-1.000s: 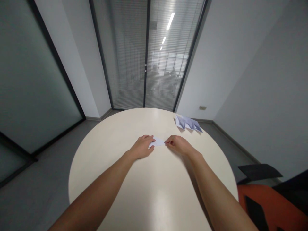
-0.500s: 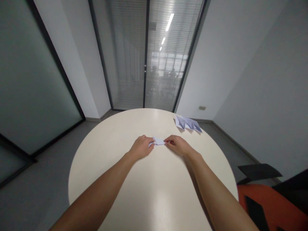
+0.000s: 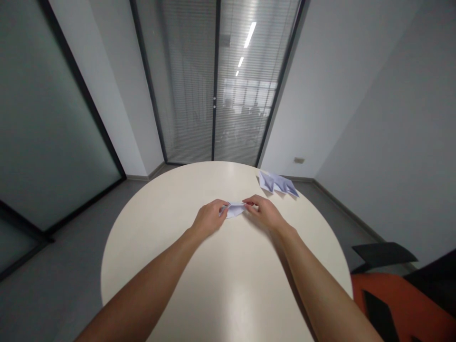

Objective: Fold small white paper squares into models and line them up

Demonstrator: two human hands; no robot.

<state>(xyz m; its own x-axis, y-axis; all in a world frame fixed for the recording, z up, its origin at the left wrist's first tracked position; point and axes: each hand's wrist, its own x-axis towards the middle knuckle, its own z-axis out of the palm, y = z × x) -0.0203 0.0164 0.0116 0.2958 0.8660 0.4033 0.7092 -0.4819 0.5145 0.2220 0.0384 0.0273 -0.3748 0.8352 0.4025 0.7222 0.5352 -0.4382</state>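
Between my two hands is a small piece of folded white paper (image 3: 235,209), just over the middle of the round table. My left hand (image 3: 209,216) pinches its left end between thumb and fingers. At the right end, my right hand (image 3: 264,211) grips the paper's upper corner with its fingertips. A long straight fold runs along the top of the paper, and a slanted flap hangs toward me. My fingers cover both ends of it.
Several folded paper pieces (image 3: 278,184) stand in a row at the table's far right edge. The round cream table (image 3: 199,294) fills the space before me. An orange chair (image 3: 402,304) with black armrests is at the lower right. Glass panels with blinds (image 3: 192,95) rise beyond the table.
The paper has been turned or tilted between my hands: its straight edge now lies along the top. My right hand has risen slightly. Both hands keep their hold.
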